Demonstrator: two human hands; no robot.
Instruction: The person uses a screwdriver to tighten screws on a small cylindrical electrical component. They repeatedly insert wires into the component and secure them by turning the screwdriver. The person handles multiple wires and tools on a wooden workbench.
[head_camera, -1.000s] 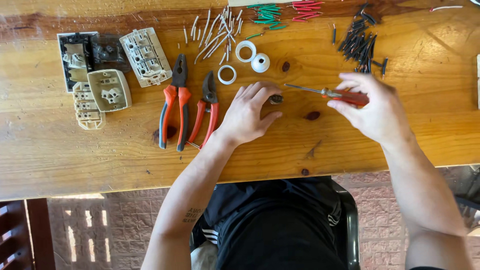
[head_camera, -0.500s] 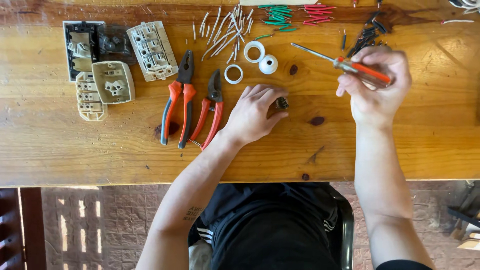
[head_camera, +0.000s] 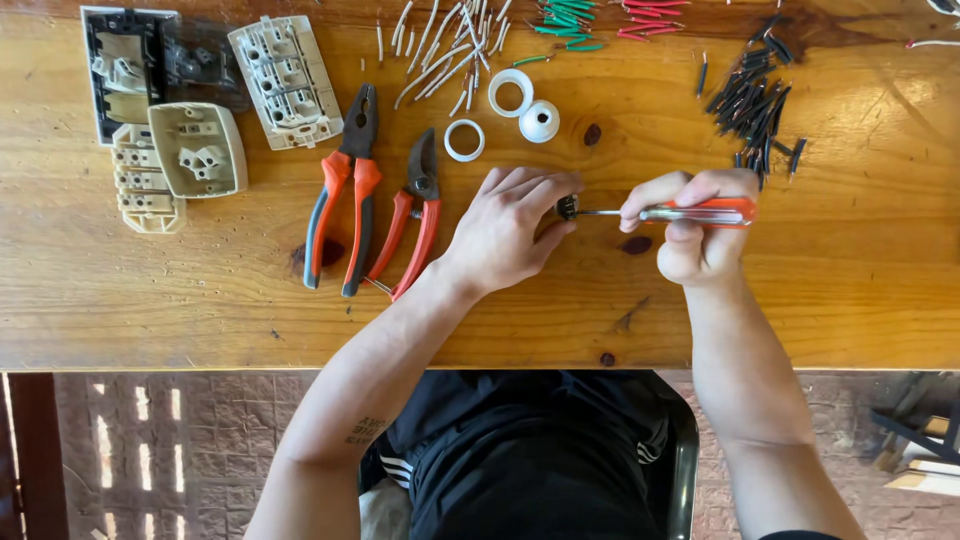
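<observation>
- Screwdriver (head_camera: 690, 212) with a red-orange handle now lies level above the wooden table (head_camera: 850, 280), its tip meeting the small dark part (head_camera: 567, 207); half a second earlier it was lifted away to the right, pointing up and left.
- The right hand (head_camera: 695, 235) is closed around the handle, fingers wrapped over it.
- The left hand (head_camera: 505, 240) pinches the small dark part between thumb and fingertips (what kind of part it is cannot be told at this size), much where it was before.
- That change suggests the tool has gone from being carried to being set to work on the part.
- Just left of the left hand lie two pliers (head_camera: 340, 190) with red-orange grips, untouched.
- Further left sit pale switch and socket pieces (head_camera: 195, 150), taken apart.
- Above the hands are white plastic rings (head_camera: 511, 92) and a white cap (head_camera: 539, 121).
- Cut wire pieces lie along the far edge: white ones (head_camera: 440, 45), green ones (head_camera: 565, 22), black ones (head_camera: 750, 100).
</observation>
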